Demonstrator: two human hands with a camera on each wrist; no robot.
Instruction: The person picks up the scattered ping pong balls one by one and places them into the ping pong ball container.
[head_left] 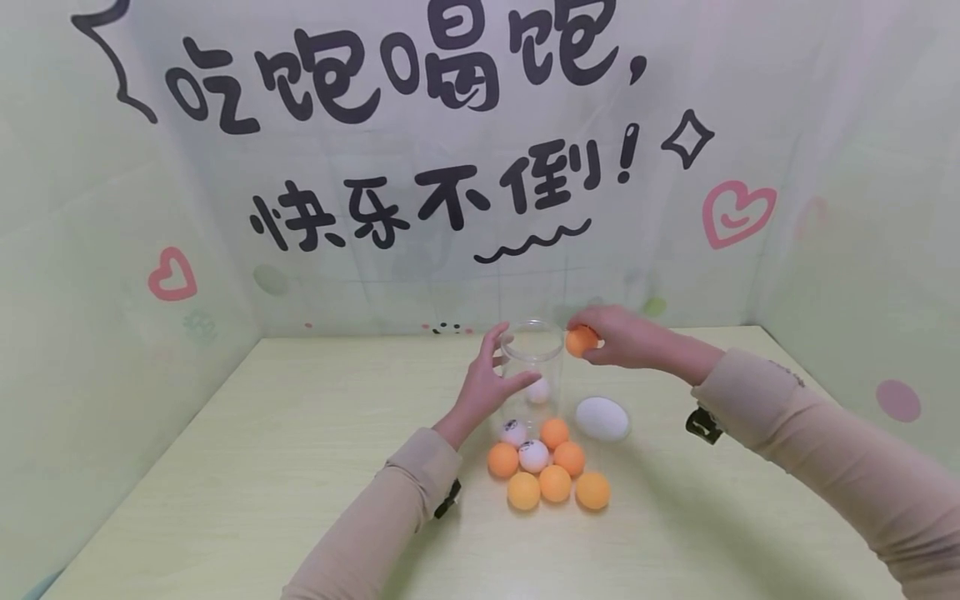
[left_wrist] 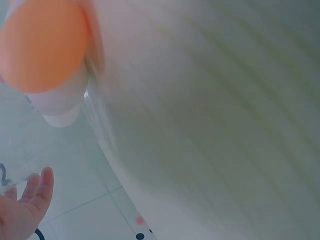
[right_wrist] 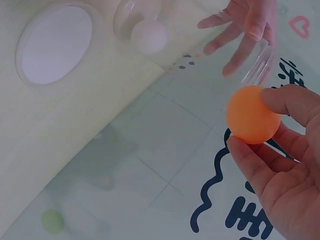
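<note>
My left hand holds a clear cylindrical jar, thumb across the front and fingers round its far left side. A white ping-pong ball shows through the jar's wall. Just right of the jar's rim, my right hand pinches an orange ping-pong ball between thumb and fingertips; the right wrist view shows this ball plainly. In the left wrist view, only part of a hand appears at lower left, near a large blurred orange ball.
In front of the jar lie several orange balls and two white balls. A white round lid lies flat to the right of the jar. A printed curtain hangs behind the pale wooden table.
</note>
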